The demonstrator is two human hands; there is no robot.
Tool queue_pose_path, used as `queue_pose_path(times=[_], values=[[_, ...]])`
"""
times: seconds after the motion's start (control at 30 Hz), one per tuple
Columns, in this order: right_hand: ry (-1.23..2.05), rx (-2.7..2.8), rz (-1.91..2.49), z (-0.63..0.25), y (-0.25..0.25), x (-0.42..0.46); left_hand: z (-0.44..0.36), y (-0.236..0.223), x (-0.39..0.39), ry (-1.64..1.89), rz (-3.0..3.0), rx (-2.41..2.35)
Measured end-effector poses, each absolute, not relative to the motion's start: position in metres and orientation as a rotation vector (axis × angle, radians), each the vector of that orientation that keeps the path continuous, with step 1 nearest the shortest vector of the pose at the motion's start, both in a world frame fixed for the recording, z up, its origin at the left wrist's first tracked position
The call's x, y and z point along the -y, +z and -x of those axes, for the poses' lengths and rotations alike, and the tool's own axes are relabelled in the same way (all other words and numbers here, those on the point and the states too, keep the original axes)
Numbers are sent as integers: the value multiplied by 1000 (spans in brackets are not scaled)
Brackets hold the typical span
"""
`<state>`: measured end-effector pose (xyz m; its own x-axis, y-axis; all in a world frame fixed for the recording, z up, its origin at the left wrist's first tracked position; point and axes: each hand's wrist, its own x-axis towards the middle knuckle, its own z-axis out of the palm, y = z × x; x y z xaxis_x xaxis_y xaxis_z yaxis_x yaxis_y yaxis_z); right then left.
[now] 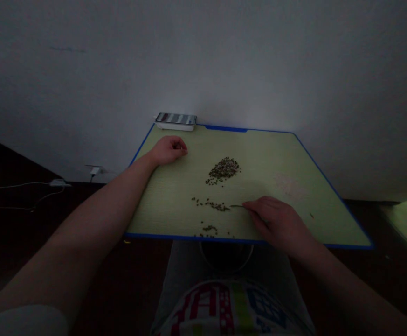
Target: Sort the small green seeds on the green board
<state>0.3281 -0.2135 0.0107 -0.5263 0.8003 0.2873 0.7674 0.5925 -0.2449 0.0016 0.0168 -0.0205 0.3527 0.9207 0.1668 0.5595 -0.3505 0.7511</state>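
Observation:
My right hand (276, 219) is closed on a thin dark stick (237, 206) low over the front half of the table. The stick's tip points left, at a small scattered row of dark seeds or beans (217, 206). Behind that row lies a larger heap of the same small pieces (224, 169). A few more lie loose by the front edge (209, 228). On the left of the table rests my left hand (170, 150), its fingers curled in and nothing visible in them. What exactly the small pieces are is too dim to tell.
The pale table (259, 149) has a blue rim and stands against a wall. At its back left lies a phone (175, 119) on a white box. A dark round bowl (226, 255) sits under the front edge, between my legs. Cables (58, 183) run along the floor at left.

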Motion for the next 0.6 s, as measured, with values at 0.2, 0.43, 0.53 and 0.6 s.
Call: queue_pose_path(times=[0.2,0.43,0.53,0.6], values=[[-3,2448,1181,-333,9,217,-3,-18,-15,794,-2031,-1300],[-244,2472,986,-319,5,239,-5,-16,-14,820,-1979,-1283],[-307,2515,911,-299,3,251,-5,-16,-13,813,-1972,-1283],[-322,2530,933,-288,2,255,-5,-16,-13,818,-1976,-1281]])
